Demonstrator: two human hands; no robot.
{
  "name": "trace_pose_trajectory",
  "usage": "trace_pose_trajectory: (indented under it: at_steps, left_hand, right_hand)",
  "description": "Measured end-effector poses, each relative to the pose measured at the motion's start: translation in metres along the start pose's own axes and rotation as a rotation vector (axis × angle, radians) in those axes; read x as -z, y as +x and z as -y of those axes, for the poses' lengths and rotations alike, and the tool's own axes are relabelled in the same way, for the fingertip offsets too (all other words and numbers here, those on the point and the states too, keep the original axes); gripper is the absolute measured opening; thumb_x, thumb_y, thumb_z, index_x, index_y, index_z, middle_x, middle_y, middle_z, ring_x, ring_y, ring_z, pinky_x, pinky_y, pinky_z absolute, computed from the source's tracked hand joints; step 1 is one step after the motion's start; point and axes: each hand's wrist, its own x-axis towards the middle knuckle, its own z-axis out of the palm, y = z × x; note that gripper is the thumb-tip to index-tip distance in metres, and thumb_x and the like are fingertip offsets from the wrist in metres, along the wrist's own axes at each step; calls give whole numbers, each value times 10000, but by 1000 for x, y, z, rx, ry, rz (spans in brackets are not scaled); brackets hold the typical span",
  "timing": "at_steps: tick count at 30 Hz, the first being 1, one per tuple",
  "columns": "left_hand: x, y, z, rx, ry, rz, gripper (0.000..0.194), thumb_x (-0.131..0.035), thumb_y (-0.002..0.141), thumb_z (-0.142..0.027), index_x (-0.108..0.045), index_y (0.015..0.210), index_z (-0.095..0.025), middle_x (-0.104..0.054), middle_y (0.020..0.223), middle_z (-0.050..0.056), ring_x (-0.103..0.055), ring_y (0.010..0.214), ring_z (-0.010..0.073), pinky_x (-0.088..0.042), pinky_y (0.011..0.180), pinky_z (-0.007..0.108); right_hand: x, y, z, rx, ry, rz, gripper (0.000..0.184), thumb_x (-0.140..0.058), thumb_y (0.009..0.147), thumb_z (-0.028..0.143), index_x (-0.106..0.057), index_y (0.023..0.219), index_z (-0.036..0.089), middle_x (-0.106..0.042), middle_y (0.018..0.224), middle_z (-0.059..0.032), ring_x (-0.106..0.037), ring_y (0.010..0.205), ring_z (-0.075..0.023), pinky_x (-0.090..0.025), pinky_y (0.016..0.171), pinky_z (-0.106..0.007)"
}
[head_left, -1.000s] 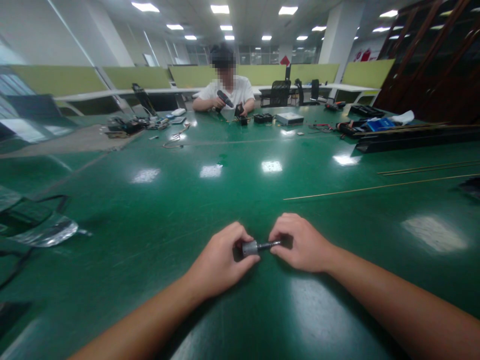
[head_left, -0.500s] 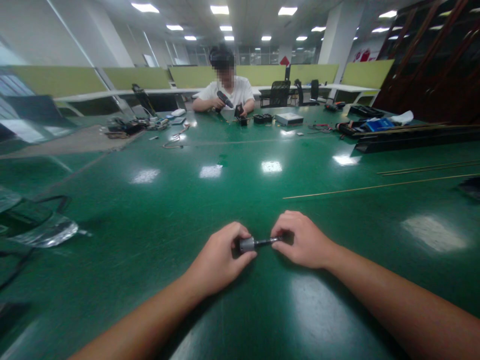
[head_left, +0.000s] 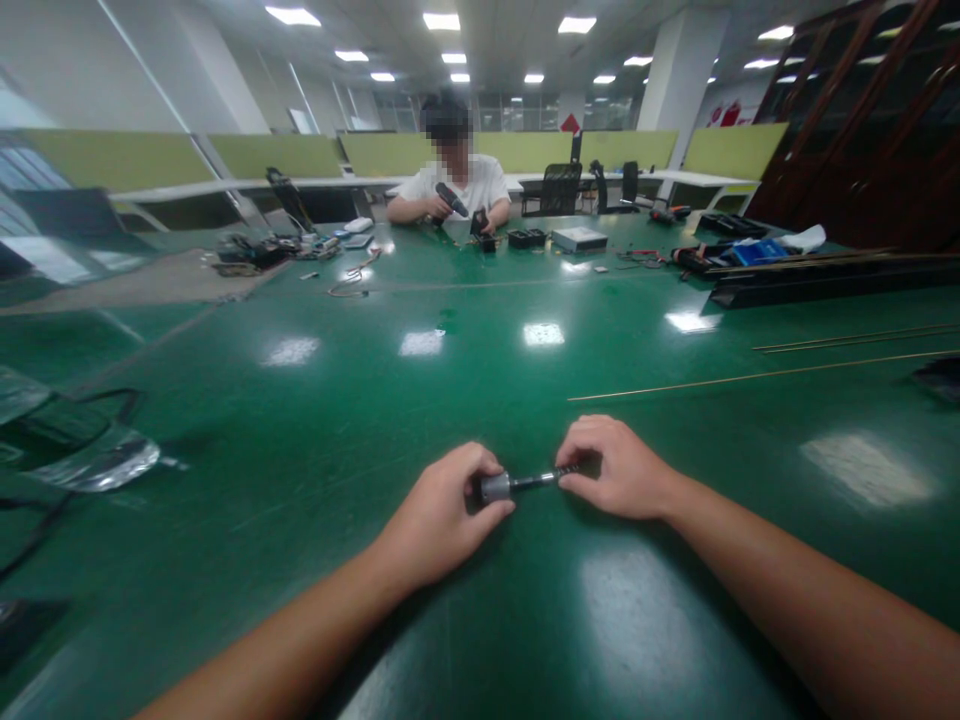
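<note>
Head view: nearest, with the left hand (head_left: 442, 515) curled, thumb and fingers closed around one grey cylinder (head_left: 496, 488). Just beside it, with the right hand (head_left: 619, 470) pinched at the tip, fingers and thumb closed on the far end of one slim dark shaft (head_left: 534, 481). Seen lying between the two hands, roughly crosswise and slightly slanted, apparently joined to the cylinder; impossible to tell whether resting on the green worktop (head_left: 480, 620) or held just above. For good handling, best to brace the cylinder firmly with the left, hold the shaft in line with it, and pinch lightly with the right; avoid bending sideways, and mind the ridged end near the fingertips. To the left, one clear plastic item (head_left: 112, 465), well apart from the hands. Further off, to the right, count three thin rods: one nearer rod (head_left: 675, 387), then two paired rods (head_left: 847, 338) side by side. Beyond those, one long black channel (head_left: 810, 287), near one blue item (head_left: 759, 252). At the far side, see one seated person (head_left: 491, 178), with one drill (head_left: 450, 198) in hand; beside, one black box (head_left: 526, 238) and one pale flat box (head_left: 579, 239).
</note>
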Motion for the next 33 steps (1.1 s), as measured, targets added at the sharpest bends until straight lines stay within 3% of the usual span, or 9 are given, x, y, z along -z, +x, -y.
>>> trace_pose_trajectory:
  at_steps: [8, 13, 20, 27, 33]
  left_hand:
    - [0, 0, -1, -7, 7, -4, 158, -698, 795, -208, -577, 896, -195, -619, 861, 3, -562, 741, 168, -435, 678, 288]
    - [-4, 1, -4, -71, -33, 7, 161, -687, 797, -179, -589, 923, -195, -633, 929, 21, -595, 853, 186, -459, 767, 304]
    - [-5, 0, -5, -61, -32, 7, 173, -695, 778, -165, -591, 913, -193, -638, 927, 27, -598, 863, 192, -453, 772, 308]
    - [-3, 1, -4, -54, -47, 27, 189, -723, 795, -261, -615, 935, -195, -653, 908, 21, -602, 826, 183, -459, 734, 289]
    - [0, 2, -8, -38, -74, 33, 134, -598, 911, -308, -653, 971, -201, -672, 848, 13, -613, 772, 165, -469, 712, 271]
  right_hand:
    - [-6, 1, 5, 31, 13, -3, 64, -749, 747, 182, -697, 783, 192, -679, 748, -5, -585, 757, -171, -404, 802, -349]
    - [-21, 0, 18, 95, 39, 19, 105, -705, 843, 268, -742, 929, 221, -701, 849, -35, -589, 849, -190, -405, 818, -355]
    - [-23, -3, 25, 65, 50, 18, 256, -753, 751, 227, -689, 996, 198, -687, 925, -35, -582, 893, -202, -415, 851, -367]
    - [-23, -3, 25, 55, 64, 1, 144, -723, 778, 187, -680, 915, 199, -684, 858, -23, -585, 850, -191, -407, 831, -357]
    - [-24, -2, 23, 67, 58, 10, 100, -712, 807, 179, -683, 900, 204, -682, 827, -17, -583, 825, -180, -402, 818, -348]
